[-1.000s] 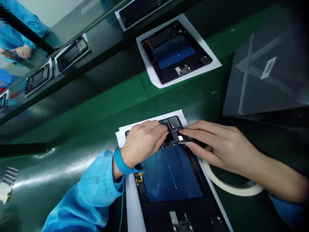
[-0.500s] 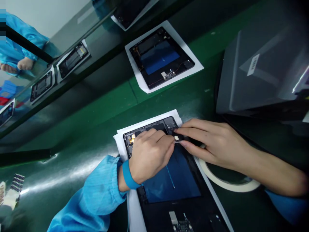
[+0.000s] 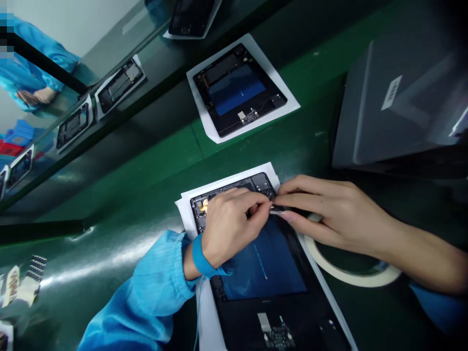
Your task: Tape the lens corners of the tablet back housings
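Note:
An opened tablet (image 3: 263, 273) with a blue battery lies on white paper (image 3: 204, 312) in front of me. My left hand (image 3: 230, 226), in a blue sleeve with a blue wrist strap, rests over the tablet's upper part, its fingers pinched on a small pale piece (image 3: 273, 209). My right hand (image 3: 329, 212) reaches in from the right, fingers stretched and pressed flat on the tablet's upper right corner, fingertips meeting the left hand's.
A roll of white tape (image 3: 351, 273) lies under my right wrist. A second opened tablet on paper (image 3: 237, 90) sits farther back on the green belt. A grey box (image 3: 398, 112) stands at the right. More tablets (image 3: 120, 85) line the left rail. Another person's sleeve (image 3: 32, 73) shows top left.
My left hand slid right across the tablet's top and closed into a pinch at the small pale piece. My right hand stayed on the corner.

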{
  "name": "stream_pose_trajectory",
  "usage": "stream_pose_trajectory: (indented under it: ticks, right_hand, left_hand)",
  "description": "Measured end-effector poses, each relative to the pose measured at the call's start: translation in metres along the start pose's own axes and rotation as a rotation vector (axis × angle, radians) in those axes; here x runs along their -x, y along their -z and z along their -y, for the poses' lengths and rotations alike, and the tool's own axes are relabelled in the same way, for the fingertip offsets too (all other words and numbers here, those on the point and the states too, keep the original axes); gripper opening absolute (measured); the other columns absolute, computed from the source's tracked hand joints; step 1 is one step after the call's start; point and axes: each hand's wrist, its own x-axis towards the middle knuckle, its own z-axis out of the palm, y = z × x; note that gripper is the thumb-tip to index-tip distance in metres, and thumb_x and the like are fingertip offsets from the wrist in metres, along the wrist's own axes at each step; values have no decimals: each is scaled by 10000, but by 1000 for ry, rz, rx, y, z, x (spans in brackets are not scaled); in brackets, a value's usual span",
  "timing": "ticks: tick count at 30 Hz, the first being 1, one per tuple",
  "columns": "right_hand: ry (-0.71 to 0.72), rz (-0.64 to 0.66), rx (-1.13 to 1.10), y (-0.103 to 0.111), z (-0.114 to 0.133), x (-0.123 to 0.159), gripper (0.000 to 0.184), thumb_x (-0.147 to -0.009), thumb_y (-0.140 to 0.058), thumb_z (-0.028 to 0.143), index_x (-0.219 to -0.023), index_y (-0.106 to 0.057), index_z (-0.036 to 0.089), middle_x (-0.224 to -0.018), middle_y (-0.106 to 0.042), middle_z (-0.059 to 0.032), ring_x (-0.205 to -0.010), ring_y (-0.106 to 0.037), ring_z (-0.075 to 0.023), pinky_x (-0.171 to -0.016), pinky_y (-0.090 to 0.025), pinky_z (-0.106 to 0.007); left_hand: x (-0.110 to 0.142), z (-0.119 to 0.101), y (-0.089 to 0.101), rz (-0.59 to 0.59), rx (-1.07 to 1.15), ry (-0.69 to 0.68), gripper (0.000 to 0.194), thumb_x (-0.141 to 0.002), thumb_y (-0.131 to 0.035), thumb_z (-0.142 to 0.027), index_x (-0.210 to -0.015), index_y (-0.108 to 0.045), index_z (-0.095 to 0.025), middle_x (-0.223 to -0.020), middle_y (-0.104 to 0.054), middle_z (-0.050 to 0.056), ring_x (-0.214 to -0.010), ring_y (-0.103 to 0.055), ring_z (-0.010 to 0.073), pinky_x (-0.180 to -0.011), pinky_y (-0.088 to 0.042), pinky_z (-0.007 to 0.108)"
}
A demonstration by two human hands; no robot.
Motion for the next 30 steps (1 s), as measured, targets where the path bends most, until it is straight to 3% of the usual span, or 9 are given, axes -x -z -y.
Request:
stream_pose_trajectory:
  ticks: [5, 9, 13, 17, 21, 25, 30]
  right_hand:
    - [-12, 32, 36, -1, 0, 0, 236, -1017, -516, 261, -1183, -663, 179, -1045, -684, -69, -853, -688, -156, -686, -564, -270]
    - [-75, 20, 57, -1, 0, 0, 380, -1030, -481, 307, -1360, -574, 144, -1070, -689, -86, -761, -670, -144, -581, -546, -261]
    - [-49, 10, 48, 1, 1, -1, 315, -1027, -488, 283, -1269, -625, 134, -1078, -692, -89, -823, -686, -148, -628, -551, -249]
    - [-21, 27, 43, 1, 1, 0, 241, -1026, -491, 271, -1159, -671, 182, -1045, -682, -60, -803, -674, -133, -618, -518, -246]
    - [-52, 55, 74, -4, 0, 3, 288, -1048, -440, 311, -1215, -652, 213, -1070, -668, -48, -834, -669, -143, -629, -506, -269]
    - [-62, 52, 140, -6, 0, 2, 356, -1046, -421, 317, -1307, -608, 164, -1114, -679, -81, -863, -684, -171, -601, -507, -286]
    - [-64, 32, 154, -5, 1, 1, 342, -1034, -438, 294, -1284, -621, 148, -1094, -694, -83, -880, -697, -181, -631, -534, -294]
  left_hand:
    - [2, 3, -1, -26, -42, -44, 129, -910, -674, -146, -797, -723, -184, -635, -627, -28, -599, -579, 125, -578, -416, 254]
    - [5, 6, -1, -26, -149, -102, 120, -928, -666, -167, -828, -733, -171, -709, -691, 1, -659, -627, 161, -636, -458, 295]
    - [8, 8, -2, -28, -267, -167, 187, -975, -612, -219, -841, -733, -168, -753, -715, 23, -695, -646, 191, -649, -472, 324]
    - [8, 8, -2, -38, -250, -176, 206, -988, -597, -218, -838, -728, -166, -743, -705, 22, -689, -634, 180, -642, -476, 312]
    - [9, 7, -2, -37, -237, -181, 204, -993, -595, -212, -842, -723, -164, -731, -691, 17, -684, -617, 164, -646, -476, 298]
    - [9, 6, -1, -31, -311, -223, 208, -1004, -575, -213, -859, -719, -172, -737, -689, 19, -685, -603, 163, -644, -467, 301]
    - [9, 6, 0, -14, -337, -238, 191, -999, -578, -204, -871, -714, -165, -752, -692, 25, -700, -600, 173, -646, -467, 309]
